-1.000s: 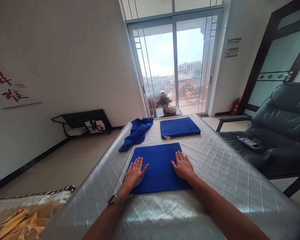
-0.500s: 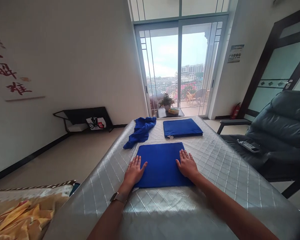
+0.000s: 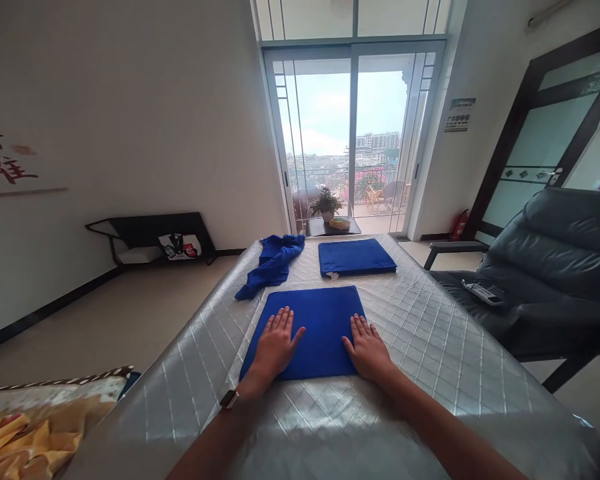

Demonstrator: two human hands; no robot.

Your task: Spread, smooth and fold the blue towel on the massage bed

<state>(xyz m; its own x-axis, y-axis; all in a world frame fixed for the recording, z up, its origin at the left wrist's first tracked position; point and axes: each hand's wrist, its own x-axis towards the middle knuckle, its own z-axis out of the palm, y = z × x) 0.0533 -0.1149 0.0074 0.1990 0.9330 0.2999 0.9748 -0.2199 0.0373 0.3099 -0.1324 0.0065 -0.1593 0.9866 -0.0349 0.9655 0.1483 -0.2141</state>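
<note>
A flat, folded blue cloth lies before me on a silver quilted mattress. My left hand rests palm down on the cloth's left part, fingers straight and thumb out. On its right edge lies my right hand, also flat with the thumb apart. Behind this cloth is a neat blue folded stack with a small white tag at its near left corner. A crumpled blue cloth lies to the left of that stack, near the mattress's far left corner.
A dark armchair stands right of the mattress, with a power strip on its seat. Yellow fabric lies at lower left. Beyond the far end are a small table with a potted plant and a sliding glass door.
My left hand has slid inward and slightly up on the folded cloth, exposing more of its left side. My right hand stays flat at the right edge. The view has turned slightly right.
</note>
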